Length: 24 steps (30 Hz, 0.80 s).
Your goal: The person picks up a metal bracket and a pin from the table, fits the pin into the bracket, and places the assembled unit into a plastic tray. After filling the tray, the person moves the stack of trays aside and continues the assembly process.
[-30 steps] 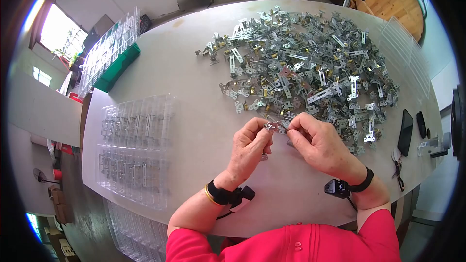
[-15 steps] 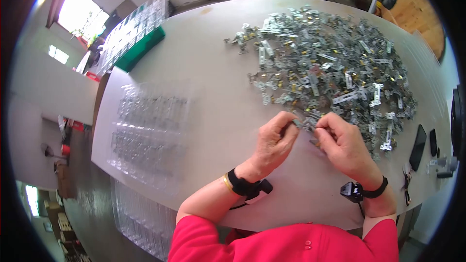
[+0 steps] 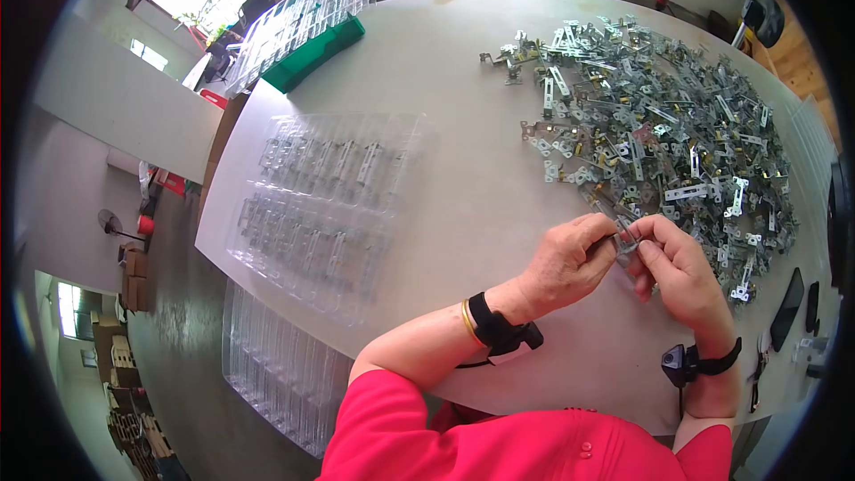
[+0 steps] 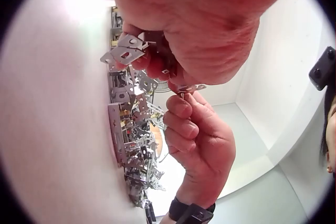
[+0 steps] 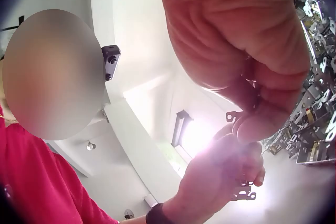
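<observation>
At the near edge of the pile my left hand (image 3: 570, 263) pinches a small stamped metal bracket (image 3: 627, 240) between thumb and forefinger. Its flat, holed end (image 4: 128, 50) sticks out past the left fingers in the left wrist view. My right hand (image 3: 684, 276) meets it from the other side, thumb and curled fingers pinching a thin metal part (image 4: 189, 88) at the left fingertips. A small holed tab (image 5: 231, 116) shows beside the right thumb in the right wrist view. Most of the held metal is hidden by the fingers.
A wide pile of metal brackets (image 3: 659, 125) covers the table's far right. Clear plastic trays (image 3: 329, 169) holding rows of brackets lie left; more trays (image 3: 276, 365) sit below the edge. A green bin (image 3: 316, 53) stands back left. Pliers (image 3: 760, 370) and a phone (image 3: 787, 310) lie right.
The head view has swung left, so the table and hands appear farther right. My hands have come closer together, and the metal between them is turned differently.
</observation>
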Motion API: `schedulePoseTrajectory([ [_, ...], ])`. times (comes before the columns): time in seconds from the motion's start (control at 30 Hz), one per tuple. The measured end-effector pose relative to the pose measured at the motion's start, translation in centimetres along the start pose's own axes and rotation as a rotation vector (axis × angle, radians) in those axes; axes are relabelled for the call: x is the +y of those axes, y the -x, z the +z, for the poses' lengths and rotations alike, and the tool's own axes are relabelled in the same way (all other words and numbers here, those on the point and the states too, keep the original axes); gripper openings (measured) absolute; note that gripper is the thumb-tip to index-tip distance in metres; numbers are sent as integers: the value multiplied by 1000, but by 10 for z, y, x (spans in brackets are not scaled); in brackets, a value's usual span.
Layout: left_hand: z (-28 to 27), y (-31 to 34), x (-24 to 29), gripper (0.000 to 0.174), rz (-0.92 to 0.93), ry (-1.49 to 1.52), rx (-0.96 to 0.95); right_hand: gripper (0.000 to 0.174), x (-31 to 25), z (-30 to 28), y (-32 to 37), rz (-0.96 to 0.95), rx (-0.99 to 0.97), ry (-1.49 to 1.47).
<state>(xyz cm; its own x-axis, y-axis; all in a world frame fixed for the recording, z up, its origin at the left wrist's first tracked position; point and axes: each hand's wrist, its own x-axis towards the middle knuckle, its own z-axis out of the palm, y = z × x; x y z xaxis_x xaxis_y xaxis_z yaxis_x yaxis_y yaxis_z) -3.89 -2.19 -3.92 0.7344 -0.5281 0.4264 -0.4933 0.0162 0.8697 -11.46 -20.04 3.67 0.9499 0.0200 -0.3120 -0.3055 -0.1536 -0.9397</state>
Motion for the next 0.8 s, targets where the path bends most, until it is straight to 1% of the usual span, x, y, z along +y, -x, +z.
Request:
schedulePoseTrajectory([
  [0.03,0,0,0,9,3,-1,-16,18,1,-2,-1,-1,-2,0],
  [0.1,-1,0,0,9,5,-2,-22,17,0,-7,-2,42,-68,-124],
  [0.3,0,1,2,10,34,37,-89,17,-1,-6,-4,79,-35,-35],
  [0.33,0,1,2,11,37,30,-114,18,1,-4,-4,47,-24,-37],
  [0.37,1,1,3,11,43,51,-124,18,4,-5,-5,57,-3,-32],
  [0.43,1,1,4,14,36,69,-182,18,9,-9,-7,-90,-30,84],
  [0.47,-2,1,5,18,38,15,-236,17,9,-8,-7,-91,1,59],
  [0.5,-3,0,6,18,45,36,-249,17,10,-7,-7,-79,23,64],
  [0.57,-2,-1,9,19,57,52,-300,17,10,-6,-7,-217,166,78],
  [0.6,-1,3,9,16,-104,173,-304,16,8,-5,-6,-232,212,45],
  [0.63,-2,3,9,16,-96,178,-310,16,6,-7,-5,-233,223,49],
  [0.7,-11,1,14,16,-452,413,-264,13,3,-7,-4,-212,206,-53],
  [0.73,-14,1,11,16,-460,504,-237,13,2,-6,-4,-218,209,-55],
  [0.77,-15,-1,10,16,-457,501,-241,12,1,-5,-3,-189,197,-49],
  [0.8,-15,-2,8,17,-428,559,-197,11,1,-4,-2,-158,185,-41],
])
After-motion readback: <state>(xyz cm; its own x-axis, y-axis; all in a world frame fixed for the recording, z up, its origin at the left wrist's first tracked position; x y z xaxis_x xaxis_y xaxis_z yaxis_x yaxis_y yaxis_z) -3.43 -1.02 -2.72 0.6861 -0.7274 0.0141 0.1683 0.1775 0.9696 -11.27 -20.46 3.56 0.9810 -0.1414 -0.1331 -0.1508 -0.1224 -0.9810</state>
